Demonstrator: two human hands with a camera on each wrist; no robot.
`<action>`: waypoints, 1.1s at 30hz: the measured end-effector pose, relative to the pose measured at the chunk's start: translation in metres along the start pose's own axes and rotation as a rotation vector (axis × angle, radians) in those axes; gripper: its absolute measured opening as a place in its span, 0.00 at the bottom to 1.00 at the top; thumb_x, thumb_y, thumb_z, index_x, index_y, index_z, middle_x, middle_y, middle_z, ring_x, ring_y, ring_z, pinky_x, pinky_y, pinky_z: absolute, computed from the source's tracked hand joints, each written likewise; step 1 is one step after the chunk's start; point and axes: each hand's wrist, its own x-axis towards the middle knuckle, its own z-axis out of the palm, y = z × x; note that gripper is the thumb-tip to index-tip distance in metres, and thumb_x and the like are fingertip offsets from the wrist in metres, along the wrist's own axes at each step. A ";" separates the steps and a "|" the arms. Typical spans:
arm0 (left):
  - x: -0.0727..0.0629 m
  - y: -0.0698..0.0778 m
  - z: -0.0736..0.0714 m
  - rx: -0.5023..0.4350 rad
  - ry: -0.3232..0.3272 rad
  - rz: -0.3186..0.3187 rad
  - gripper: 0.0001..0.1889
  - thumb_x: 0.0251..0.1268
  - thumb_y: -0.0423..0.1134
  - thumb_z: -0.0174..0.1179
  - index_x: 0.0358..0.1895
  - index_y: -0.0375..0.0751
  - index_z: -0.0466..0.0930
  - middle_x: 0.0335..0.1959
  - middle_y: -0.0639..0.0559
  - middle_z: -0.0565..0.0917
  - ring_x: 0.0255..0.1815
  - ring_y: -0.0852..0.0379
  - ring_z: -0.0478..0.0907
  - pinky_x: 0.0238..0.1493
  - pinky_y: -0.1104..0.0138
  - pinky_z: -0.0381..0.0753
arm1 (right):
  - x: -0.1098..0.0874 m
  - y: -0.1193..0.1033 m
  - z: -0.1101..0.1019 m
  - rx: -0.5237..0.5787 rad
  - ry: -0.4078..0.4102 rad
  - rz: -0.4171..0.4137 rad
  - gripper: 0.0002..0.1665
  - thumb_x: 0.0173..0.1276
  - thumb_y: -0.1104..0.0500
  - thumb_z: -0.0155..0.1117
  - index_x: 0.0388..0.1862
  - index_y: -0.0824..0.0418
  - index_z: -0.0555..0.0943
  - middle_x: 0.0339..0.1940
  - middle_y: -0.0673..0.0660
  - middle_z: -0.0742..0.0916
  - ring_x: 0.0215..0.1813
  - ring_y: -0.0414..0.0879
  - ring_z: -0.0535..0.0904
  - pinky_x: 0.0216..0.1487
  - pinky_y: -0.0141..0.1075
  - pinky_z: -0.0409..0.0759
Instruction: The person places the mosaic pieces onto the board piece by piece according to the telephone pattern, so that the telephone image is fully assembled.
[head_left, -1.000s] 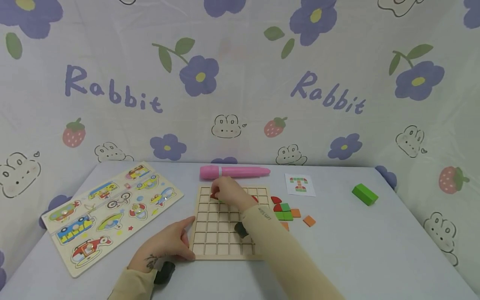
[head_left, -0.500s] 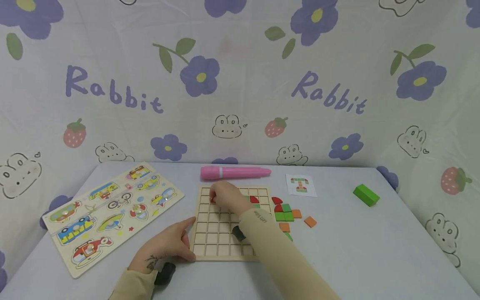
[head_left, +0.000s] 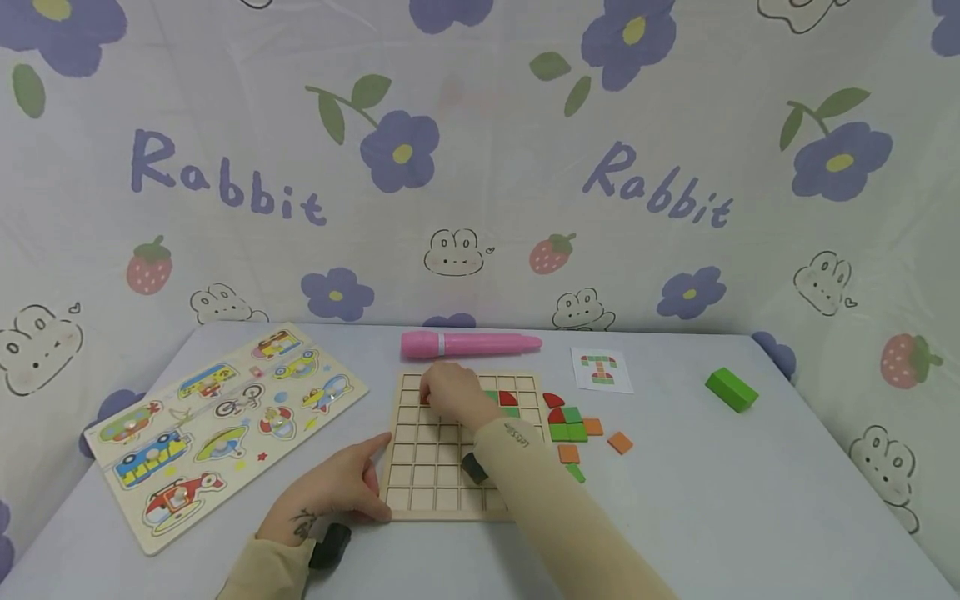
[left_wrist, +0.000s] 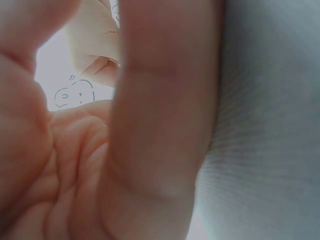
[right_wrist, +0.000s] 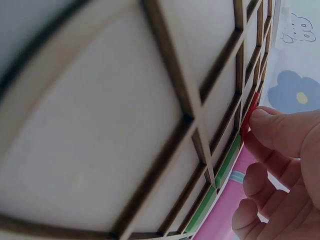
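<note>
A wooden grid board (head_left: 424, 475) lies on the table in the head view. My left hand (head_left: 330, 483) rests against its left edge, index finger forward and thumb near the front corner. Over the board's upper left cells is my right hand (head_left: 457, 393). In the right wrist view, its thumb and index finger (right_wrist: 282, 131) pinch a red tile (right_wrist: 249, 114) set at a cell. Green tiles (right_wrist: 227, 162) sit in the neighbouring cells there. A red quarter-round tile (head_left: 507, 399) lies in the same row further right. The left wrist view shows mostly fingers (left_wrist: 160, 110).
Loose red, green and orange tiles (head_left: 576, 432) lie right of the board. A pattern card (head_left: 602, 381) and a green block (head_left: 732, 390) are further right. A pink marker-shaped object (head_left: 472, 344) lies behind the board, a vehicle puzzle (head_left: 232, 433) at left.
My right hand has come slightly down and toward me over the red tile, uncovering green and red tiles to its right. My left hand has stayed in place.
</note>
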 end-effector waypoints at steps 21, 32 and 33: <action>-0.002 0.002 0.000 0.024 0.013 -0.010 0.56 0.31 0.31 0.75 0.71 0.34 0.52 0.20 0.49 0.75 0.18 0.58 0.71 0.21 0.67 0.71 | -0.057 0.059 -0.040 0.815 0.213 0.024 0.28 0.58 0.62 0.66 0.58 0.58 0.74 0.39 0.57 0.80 0.35 0.45 0.75 0.30 0.32 0.73; -0.001 0.001 -0.001 0.030 0.000 -0.014 0.56 0.32 0.33 0.75 0.71 0.35 0.51 0.20 0.49 0.75 0.18 0.58 0.70 0.21 0.68 0.70 | -0.129 0.137 -0.052 0.923 0.233 0.226 0.31 0.59 0.63 0.64 0.62 0.57 0.69 0.47 0.63 0.78 0.37 0.44 0.75 0.30 0.32 0.73; -0.001 0.001 0.000 0.028 -0.001 -0.017 0.56 0.32 0.33 0.75 0.71 0.35 0.51 0.20 0.49 0.75 0.18 0.58 0.71 0.20 0.68 0.70 | -0.135 0.144 -0.050 0.908 0.230 0.244 0.31 0.59 0.63 0.64 0.62 0.57 0.69 0.47 0.64 0.78 0.37 0.45 0.75 0.29 0.32 0.72</action>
